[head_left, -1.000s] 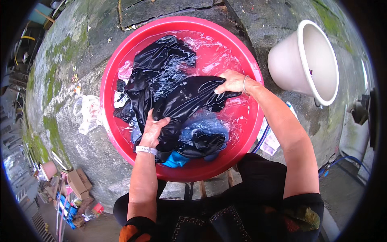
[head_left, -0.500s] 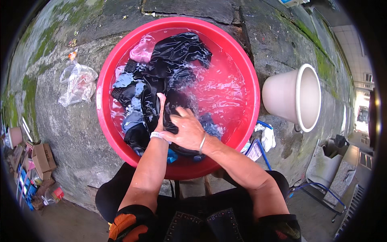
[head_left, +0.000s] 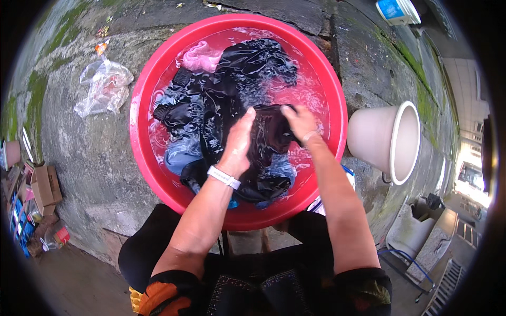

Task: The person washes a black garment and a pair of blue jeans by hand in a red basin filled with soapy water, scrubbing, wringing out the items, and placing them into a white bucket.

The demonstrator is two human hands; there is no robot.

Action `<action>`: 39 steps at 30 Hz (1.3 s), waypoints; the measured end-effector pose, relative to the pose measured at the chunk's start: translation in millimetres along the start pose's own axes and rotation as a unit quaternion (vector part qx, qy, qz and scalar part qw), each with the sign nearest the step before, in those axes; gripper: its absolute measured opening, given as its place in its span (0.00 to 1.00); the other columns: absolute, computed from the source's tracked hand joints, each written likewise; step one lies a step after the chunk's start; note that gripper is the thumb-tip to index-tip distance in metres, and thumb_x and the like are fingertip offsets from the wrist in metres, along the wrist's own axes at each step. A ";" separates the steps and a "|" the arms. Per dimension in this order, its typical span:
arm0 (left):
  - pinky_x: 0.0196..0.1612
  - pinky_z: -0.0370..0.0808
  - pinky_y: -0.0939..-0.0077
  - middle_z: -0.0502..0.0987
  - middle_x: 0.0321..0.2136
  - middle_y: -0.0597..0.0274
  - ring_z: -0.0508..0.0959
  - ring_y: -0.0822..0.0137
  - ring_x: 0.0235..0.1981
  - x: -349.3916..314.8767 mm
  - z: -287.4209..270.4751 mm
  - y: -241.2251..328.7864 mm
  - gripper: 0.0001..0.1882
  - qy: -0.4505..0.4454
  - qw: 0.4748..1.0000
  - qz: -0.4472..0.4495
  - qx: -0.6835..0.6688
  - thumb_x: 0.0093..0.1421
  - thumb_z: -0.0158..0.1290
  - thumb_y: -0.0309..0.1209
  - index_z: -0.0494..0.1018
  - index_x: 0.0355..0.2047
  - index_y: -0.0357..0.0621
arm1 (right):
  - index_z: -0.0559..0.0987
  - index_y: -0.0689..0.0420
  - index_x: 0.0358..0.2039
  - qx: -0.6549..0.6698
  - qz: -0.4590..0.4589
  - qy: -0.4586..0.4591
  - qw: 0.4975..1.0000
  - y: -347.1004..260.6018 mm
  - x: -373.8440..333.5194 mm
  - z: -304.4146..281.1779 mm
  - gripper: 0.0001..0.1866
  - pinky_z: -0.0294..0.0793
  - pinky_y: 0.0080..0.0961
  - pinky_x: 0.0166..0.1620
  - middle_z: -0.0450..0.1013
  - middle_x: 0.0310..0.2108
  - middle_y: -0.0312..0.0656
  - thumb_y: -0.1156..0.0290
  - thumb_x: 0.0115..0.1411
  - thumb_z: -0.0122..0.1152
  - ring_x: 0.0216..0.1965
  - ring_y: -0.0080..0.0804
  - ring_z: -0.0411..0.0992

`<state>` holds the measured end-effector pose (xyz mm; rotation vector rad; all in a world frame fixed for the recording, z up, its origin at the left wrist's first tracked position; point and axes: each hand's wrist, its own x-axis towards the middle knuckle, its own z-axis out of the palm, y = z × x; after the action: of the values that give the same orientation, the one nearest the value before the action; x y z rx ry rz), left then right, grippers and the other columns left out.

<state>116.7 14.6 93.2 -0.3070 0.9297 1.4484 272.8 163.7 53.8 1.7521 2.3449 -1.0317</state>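
Observation:
A large red basin (head_left: pixel 138 105) of water holds soaked clothes. Between my two hands a wet black garment (head_left: pixel 270 131) is spread, its top edge raised out of the water. My right hand (head_left: pixel 301 124) grips the garment's right side, fingers curled over it. At the other side my left hand (head_left: pixel 238 142) pinches the cloth near its edge; most of its fingers are hidden from view. More dark clothes (head_left: pixel 250 60) float toward the far side, beside a pink cloth (head_left: pixel 201 57). Blue denim-like fabric (head_left: pixel 183 154) lies at the left of the basin.
A pale bucket (head_left: pixel 371 129) lies tipped on its side right of the basin. A clear plastic bag (head_left: pixel 108 87) rests on the mossy stone floor at left. A cardboard box (head_left: pixel 46 188) and clutter stand farther left. A white-and-blue tub (head_left: pixel 398 11) is at the far right.
My hands, earlier close together over the clothes, have moved apart, the right one to the right and farther away. The black garment is now lifted and spread between them.

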 end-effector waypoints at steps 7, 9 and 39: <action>0.67 0.59 0.60 0.62 0.65 0.49 0.64 0.56 0.65 7.5 -26.3 -12.3 0.46 0.010 0.984 0.044 0.172 0.63 0.59 0.50 0.45 0.73 0.54 | 0.65 0.62 0.65 0.145 0.046 -0.040 0.988 85.0 1.4 13.8 0.42 0.67 0.31 0.62 0.64 0.65 0.49 0.45 0.60 0.64 0.61 0.40 0.68; 0.70 0.51 0.62 0.53 0.70 0.52 0.55 0.58 0.70 18.9 -36.6 -27.5 0.51 -0.021 0.985 0.016 0.170 0.63 0.54 0.58 0.35 0.74 0.57 | 0.71 0.65 0.60 0.186 0.031 -0.124 0.974 4.9 -28.5 18.8 0.35 0.66 0.34 0.63 0.66 0.63 0.51 0.55 0.59 0.68 0.62 0.39 0.66; 0.56 0.74 0.56 0.71 0.58 0.51 0.74 0.56 0.56 14.5 -47.9 13.9 0.39 0.060 0.988 -0.036 -0.134 0.63 0.53 0.60 0.63 0.62 0.43 | 0.60 0.54 0.67 0.312 0.194 0.037 0.929 62.3 11.3 -16.8 0.44 0.66 0.40 0.62 0.66 0.61 0.49 0.43 0.58 0.66 0.60 0.42 0.65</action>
<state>84.9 -6.0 57.6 -0.6271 0.8108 1.5018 328.5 190.9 32.4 2.3503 1.6705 -1.7739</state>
